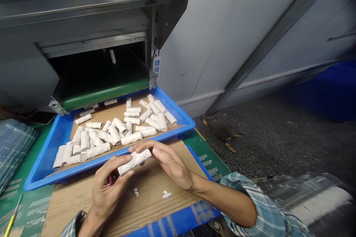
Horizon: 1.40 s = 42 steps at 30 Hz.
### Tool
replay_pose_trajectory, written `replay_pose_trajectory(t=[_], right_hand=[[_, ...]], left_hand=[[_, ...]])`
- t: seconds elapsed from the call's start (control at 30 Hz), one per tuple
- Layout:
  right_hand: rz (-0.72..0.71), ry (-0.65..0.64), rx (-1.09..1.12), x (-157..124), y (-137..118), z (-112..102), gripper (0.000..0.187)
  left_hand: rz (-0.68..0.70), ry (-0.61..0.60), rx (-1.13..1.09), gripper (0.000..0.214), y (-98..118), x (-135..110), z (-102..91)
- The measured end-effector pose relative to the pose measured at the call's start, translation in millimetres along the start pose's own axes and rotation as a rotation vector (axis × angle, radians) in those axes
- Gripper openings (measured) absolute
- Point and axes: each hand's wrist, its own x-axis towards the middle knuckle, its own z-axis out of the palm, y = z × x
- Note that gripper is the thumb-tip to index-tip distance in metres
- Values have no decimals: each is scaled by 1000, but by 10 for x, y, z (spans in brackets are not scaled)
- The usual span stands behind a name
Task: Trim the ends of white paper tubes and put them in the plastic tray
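A short white tube (pixel 134 162) with small marks along its side lies tilted between my two hands. My left hand (pixel 107 181) is closed on its near left end, thumb below and index finger on top. Something pink, too hidden to name, shows in the left palm. My right hand (pixel 169 164) is closed on the tube's right end, with its fingers reaching behind and over it. Just beyond, a blue tray (pixel 39 172) lined with cardboard holds several similar white tubes (pixel 97 150). Beneath my hands lies a cardboard sheet (pixel 150 207) with small white scraps (pixel 166 194).
A green conveyor belt (pixel 105 94) ends over the tray's far side, carrying a white tube (pixel 112 56). On the left are a yellow-handled tool (pixel 10 225), a dark phone (pixel 41 117) and stacked clear plastic (pixel 13 151). A power strip (pixel 156 65) hangs beside the conveyor.
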Motion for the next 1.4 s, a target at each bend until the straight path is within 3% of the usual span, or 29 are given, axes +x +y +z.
replay_pose_trajectory(t=[0.27,0.6,0.8,1.2,1.4], right_hand=[[-16,-72,-22,-10,4,2,30],[-23,-42,-51,-19,12,-3,25],[2,-67,-39,-28,6,-4,33],[-33,-43,-76,-20,13,-1,27],[-12,-65,-83,-33,7,4,34]], left_hand=[[-48,22,-24,23,15,16,14],[-13,4,24,23,-13,-8,-25],[-102,38,-34,22,11,20,-17],[-98,5,-26,22,-1,6,-24],[-136,38,-24,22,42,24,-21]])
